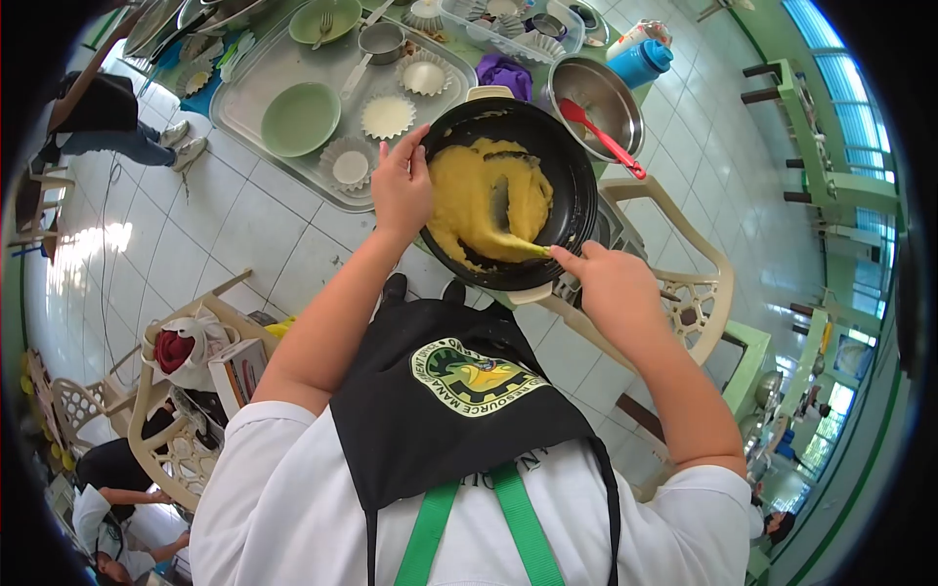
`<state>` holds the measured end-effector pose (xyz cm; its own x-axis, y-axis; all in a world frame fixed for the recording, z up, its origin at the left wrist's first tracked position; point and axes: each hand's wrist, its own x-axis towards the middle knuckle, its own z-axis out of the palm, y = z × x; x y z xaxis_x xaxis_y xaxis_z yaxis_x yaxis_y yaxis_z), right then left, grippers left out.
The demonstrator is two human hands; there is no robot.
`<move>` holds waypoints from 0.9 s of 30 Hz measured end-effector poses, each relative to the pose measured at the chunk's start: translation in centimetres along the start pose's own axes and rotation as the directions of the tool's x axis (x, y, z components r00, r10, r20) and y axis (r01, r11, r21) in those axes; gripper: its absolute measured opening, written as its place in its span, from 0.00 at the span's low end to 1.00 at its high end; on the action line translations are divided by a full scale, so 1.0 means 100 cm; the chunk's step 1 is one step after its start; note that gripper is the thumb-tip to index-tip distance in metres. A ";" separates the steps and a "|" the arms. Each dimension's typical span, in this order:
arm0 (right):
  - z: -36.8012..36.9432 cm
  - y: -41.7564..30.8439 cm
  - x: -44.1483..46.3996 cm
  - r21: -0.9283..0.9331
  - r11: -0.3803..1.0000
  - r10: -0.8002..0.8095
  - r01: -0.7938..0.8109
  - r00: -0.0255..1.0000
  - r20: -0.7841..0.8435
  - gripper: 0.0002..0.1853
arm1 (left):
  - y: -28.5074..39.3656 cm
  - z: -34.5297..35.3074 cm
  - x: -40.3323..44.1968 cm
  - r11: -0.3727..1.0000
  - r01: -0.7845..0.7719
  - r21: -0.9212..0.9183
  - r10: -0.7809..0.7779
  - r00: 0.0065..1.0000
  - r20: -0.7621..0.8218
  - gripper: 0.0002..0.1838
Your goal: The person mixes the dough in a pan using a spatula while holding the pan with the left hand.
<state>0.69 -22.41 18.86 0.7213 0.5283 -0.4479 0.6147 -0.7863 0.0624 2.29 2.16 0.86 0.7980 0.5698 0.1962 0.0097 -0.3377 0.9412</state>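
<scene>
Pale floor tiles [234, 220] surround the black pan [578, 200] of yellow mixture [459, 186]. The right hand [614, 293] grips a spatula [528, 246] in it; the left hand [401, 190] seemingly holds the rim.

Glossy black pan [576, 190]; brushed-metal bowl [631, 107] — matt cloth apron [391, 430].

Right of the pan [574, 146] at upper centre, a steel bowl [614, 96] and chair [705, 244] crowd close; left of centre, passage lies over floor [223, 230].

The left hand [402, 186] hides part of the black pan's [576, 186] rim, the right hand [616, 293] the utensil's [532, 250] handle end.
</scene>
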 end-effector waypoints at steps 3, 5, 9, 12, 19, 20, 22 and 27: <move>0.027 0.012 0.033 0.200 0.975 -0.108 0.102 0.994 0.020 0.25 | -0.001 -0.001 0.000 1.000 0.010 0.029 -0.010 1.000 0.011 0.17; 0.051 0.022 0.073 0.196 0.978 -0.071 0.073 0.997 -0.016 0.22 | -0.002 -0.002 0.002 0.995 -0.067 0.079 0.064 0.997 0.031 0.18; 0.026 0.041 0.126 0.035 0.997 0.076 -0.070 0.967 -0.242 0.15 | -0.003 -0.005 0.002 0.984 -0.107 0.142 0.102 0.994 0.040 0.18; 0.030 0.038 0.131 -0.094 0.994 0.018 -0.049 0.952 -0.307 0.15 | -0.002 -0.002 0.003 0.983 -0.115 0.147 0.111 0.993 0.033 0.18; 0.061 0.018 0.047 -0.116 0.952 -0.299 0.282 0.937 -0.181 0.26 | 0.000 0.000 0.000 0.984 -0.097 0.147 0.100 0.995 -0.015 0.18; 0.049 0.029 0.042 -0.141 0.947 -0.308 0.289 0.940 -0.145 0.26 | 0.000 0.000 0.001 0.984 -0.096 0.152 0.099 0.995 -0.013 0.18; 0.016 0.042 0.038 -0.221 0.945 -0.272 0.240 0.953 -0.132 0.24 | 0.002 0.000 0.002 0.983 -0.096 0.158 0.099 0.995 -0.010 0.18; -0.001 0.060 0.136 -0.157 0.970 -0.231 0.188 0.914 -0.333 0.24 | 0.003 -0.003 0.001 0.978 -0.104 0.180 0.104 0.995 0.010 0.18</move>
<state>14.21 -19.91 13.22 0.6237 0.7713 -0.1266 0.7815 -0.6129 0.1166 2.18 2.33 1.23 0.8007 0.5240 0.2904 0.0350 -0.5248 0.8505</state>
